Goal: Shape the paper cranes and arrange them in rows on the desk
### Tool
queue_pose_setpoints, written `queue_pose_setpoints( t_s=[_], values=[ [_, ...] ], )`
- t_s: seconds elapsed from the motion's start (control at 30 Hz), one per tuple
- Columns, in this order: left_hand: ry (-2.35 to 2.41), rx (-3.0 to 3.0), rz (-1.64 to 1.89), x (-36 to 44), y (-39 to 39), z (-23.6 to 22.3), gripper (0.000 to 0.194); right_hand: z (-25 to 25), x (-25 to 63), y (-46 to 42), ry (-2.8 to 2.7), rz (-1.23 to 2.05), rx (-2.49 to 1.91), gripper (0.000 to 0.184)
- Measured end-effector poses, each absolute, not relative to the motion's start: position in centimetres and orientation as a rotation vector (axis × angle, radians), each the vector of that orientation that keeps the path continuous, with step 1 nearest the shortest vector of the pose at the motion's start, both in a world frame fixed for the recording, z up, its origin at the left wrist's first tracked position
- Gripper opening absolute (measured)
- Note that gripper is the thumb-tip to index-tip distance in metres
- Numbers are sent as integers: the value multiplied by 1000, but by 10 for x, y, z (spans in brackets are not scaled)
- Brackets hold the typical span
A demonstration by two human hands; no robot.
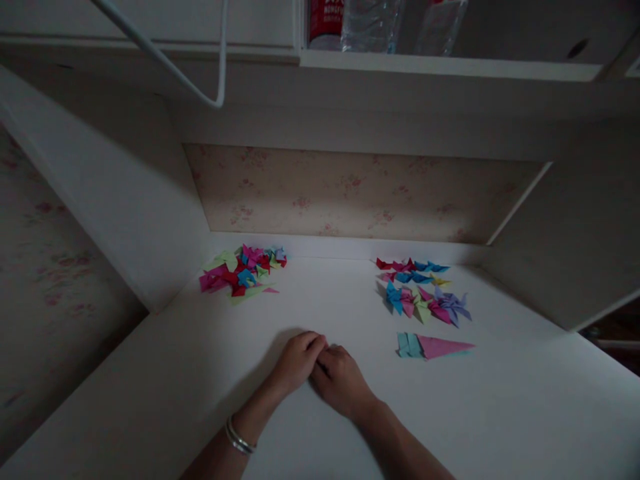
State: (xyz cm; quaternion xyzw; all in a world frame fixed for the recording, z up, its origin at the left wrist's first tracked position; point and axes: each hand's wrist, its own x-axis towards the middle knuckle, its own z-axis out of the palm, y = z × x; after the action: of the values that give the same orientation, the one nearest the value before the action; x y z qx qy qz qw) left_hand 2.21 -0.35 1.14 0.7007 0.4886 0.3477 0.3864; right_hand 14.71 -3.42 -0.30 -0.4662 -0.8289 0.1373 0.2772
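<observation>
My left hand (pixel 299 360) and my right hand (pixel 343 381) rest together on the white tabletop, fingers curled and touching where they meet. Nothing shows in either hand, though the undersides are hidden. To the right lies a flat folded paper piece, pink (pixel 443 347) over light teal (pixel 409 345). Beyond it sits a row of folded paper figures in blue, pink, green and purple (pixel 453 303). Farther back are more folded figures, red and blue (pixel 415 277). A heap of colourful folded paper (pixel 245 270) lies at the back left.
White side panels (pixel 500 267) and a floral back wall (pixel 350 193) enclose the desk. Above hangs a shelf (pixel 450 67) with clear plastic bottles (pixel 370 27) and a red-labelled container (pixel 326 20). A white cable (pixel 165 63) loops down at the upper left.
</observation>
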Motion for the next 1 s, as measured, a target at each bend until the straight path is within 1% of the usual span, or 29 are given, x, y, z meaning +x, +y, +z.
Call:
queue_pose_setpoints(
  t_s=[0.7, 1.0],
  values=[
    [1214, 1752, 898, 21, -2, 5, 33, -3, 147, -35, -2221, 377, -1244, 18],
    [1202, 1773, 910, 21, -3, 6, 32, -7, 147, -34, -2219, 371, -1238, 15]
  ],
)
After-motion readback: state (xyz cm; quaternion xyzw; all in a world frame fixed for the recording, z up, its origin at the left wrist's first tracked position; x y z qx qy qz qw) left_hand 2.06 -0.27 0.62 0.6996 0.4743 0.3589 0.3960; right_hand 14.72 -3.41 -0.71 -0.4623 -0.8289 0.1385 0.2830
